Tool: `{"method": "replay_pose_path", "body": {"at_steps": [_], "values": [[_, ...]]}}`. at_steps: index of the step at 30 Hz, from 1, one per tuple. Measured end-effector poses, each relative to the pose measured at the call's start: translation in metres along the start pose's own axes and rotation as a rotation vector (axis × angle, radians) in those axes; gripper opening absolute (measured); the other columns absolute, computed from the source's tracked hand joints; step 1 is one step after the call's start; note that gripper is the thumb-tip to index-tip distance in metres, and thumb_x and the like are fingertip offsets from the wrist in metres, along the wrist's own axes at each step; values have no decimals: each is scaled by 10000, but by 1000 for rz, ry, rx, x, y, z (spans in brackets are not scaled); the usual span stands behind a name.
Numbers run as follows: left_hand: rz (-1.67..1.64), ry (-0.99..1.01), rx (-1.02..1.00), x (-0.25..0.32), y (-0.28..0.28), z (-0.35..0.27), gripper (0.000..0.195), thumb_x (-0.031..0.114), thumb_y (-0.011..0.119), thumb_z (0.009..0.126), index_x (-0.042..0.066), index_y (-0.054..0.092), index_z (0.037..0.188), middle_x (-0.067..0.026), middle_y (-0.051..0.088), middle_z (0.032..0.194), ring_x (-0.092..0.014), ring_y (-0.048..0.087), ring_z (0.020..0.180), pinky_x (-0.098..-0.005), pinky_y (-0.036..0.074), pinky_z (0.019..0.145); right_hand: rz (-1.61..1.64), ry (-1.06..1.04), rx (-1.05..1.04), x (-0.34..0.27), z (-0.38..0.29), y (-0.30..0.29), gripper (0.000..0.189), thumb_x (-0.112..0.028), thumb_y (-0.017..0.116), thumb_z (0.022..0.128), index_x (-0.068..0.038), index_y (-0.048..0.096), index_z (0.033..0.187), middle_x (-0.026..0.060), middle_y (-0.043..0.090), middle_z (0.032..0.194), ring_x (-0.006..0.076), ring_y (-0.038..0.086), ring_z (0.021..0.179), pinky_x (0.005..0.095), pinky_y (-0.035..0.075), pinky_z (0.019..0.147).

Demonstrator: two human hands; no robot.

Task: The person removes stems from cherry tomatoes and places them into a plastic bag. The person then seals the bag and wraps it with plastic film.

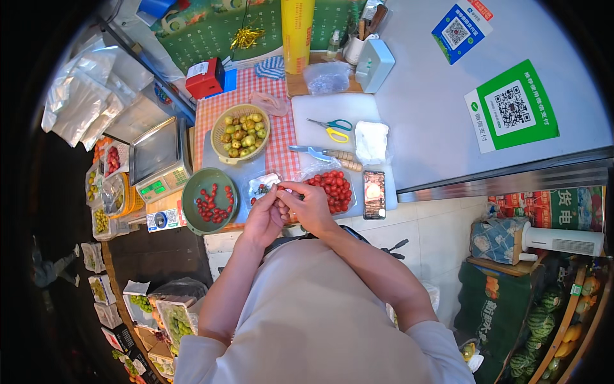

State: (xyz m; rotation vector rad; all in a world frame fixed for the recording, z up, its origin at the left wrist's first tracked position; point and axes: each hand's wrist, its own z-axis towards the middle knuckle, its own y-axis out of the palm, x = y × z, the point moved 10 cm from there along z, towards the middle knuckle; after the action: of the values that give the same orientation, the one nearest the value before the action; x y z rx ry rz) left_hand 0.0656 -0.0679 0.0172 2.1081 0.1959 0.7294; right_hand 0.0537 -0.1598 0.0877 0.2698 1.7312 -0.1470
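Observation:
My left hand (265, 214) and my right hand (309, 204) meet at the table's front edge, their fingertips pinching a small red cherry tomato (281, 188); which hand bears more of it I cannot tell. Just behind the fingertips, green stems (262, 189) lie on white paper. At the left stands a green colander (187, 207) with cherry tomatoes spread in it. A clear plastic tray heaped with cherry tomatoes (336, 189) sits right behind my right hand, partly covered by it.
A yellowish basket of green-brown fruit (245, 137) stands behind the colander. Scissors (338, 136) and knives with wooden handles (346, 165) lie on a white cutting board (307, 113). A phone (374, 195) lies at the right, a weighing scale (158, 163) at the left.

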Motion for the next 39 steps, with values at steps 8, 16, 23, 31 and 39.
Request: {"method": "replay_pose_path", "body": {"at_steps": [8,16,23,31,39], "values": [[-49,-3,16,6,-1,-4,212,321,547,943,121,603,899,45,557,711,-67,536,675,-210,444,597,-23,-133,16,4,4,9,209,-161,569,910,-18,656,1036,79,652,722,89,605,631,247,491,586],[-99,-26,12,20,0,-18,192,296,529,955,115,591,939,41,566,738,-69,538,660,-208,454,601,-35,-85,47,-2,2,26,234,-175,606,883,-23,657,1054,71,636,687,84,591,611,243,486,572],[-134,-62,5,37,1,-42,219,319,485,974,123,581,950,57,535,728,-45,499,633,-211,429,587,-235,-119,57,-24,-6,49,277,-149,662,843,-27,646,1091,63,633,701,69,578,609,241,477,565],[-3,-62,0,58,-17,-67,261,364,514,954,114,582,933,51,538,710,-76,500,637,-221,419,603,-107,-262,132,-31,-18,82,264,-80,627,867,-17,630,1123,44,637,714,72,581,616,235,479,571],[11,-84,-95,66,-22,-81,270,397,536,938,135,588,982,51,549,725,-59,505,651,-212,413,606,-128,-263,144,-38,-25,99,307,-5,687,801,1,644,1104,-21,542,639,16,466,561,188,422,534]]}}
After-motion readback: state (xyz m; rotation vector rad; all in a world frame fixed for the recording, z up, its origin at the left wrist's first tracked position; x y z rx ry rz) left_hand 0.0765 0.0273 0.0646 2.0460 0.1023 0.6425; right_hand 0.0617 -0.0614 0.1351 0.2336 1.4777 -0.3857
